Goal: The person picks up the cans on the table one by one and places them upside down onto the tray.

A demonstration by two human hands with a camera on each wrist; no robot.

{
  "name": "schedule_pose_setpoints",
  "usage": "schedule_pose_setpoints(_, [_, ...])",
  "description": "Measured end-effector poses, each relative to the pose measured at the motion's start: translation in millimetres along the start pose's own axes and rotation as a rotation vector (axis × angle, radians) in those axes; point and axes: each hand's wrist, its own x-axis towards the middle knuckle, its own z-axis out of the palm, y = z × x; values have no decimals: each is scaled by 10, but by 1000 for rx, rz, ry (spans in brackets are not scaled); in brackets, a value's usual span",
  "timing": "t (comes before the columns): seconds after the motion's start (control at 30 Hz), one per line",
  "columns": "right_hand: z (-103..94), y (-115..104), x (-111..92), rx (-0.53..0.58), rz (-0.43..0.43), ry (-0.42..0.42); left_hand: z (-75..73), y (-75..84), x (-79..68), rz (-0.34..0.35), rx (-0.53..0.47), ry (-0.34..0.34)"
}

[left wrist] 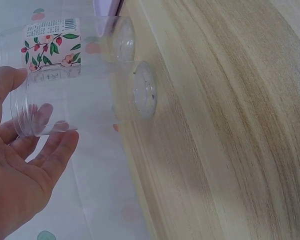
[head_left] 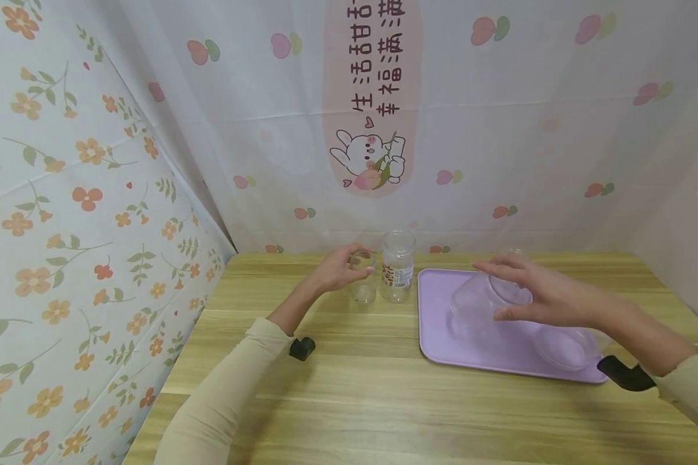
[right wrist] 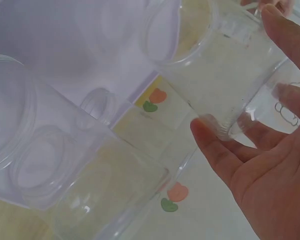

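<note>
My left hand (head_left: pixel 342 268) holds a small clear jar (head_left: pixel 363 287) near its top, standing on the table. In the left wrist view, the thumb and fingers lie on opposite sides of that jar's threaded neck (left wrist: pixel 22 112). Right beside it stands a taller clear jar (head_left: pixel 397 278) with a flowered label (left wrist: pixel 52 45). Over the purple tray (head_left: pixel 436 345), my right hand (head_left: pixel 549 294) grips a clear jar (head_left: pixel 471 300), which is tilted. In the right wrist view, thumb and fingers span one end of this jar (right wrist: pixel 215 65).
Another clear jar (head_left: pixel 567 349) is on the tray's near right part, partly behind the right forearm. A further clear container (head_left: pixel 514 253) shows behind the right hand. A printed curtain (head_left: pixel 471 142) hangs along the back edge of the wooden table (head_left: pixel 349 394).
</note>
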Motion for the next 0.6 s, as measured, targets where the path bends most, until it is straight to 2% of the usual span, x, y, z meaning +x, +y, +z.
schedule_pose_setpoints(0.37, [34,20,-19,7,85,-59,7,-11,5,-1,5,3])
schedule_pose_setpoints(0.6, [34,28,-33,5,102,-83,8,-13,-2,0,1,10])
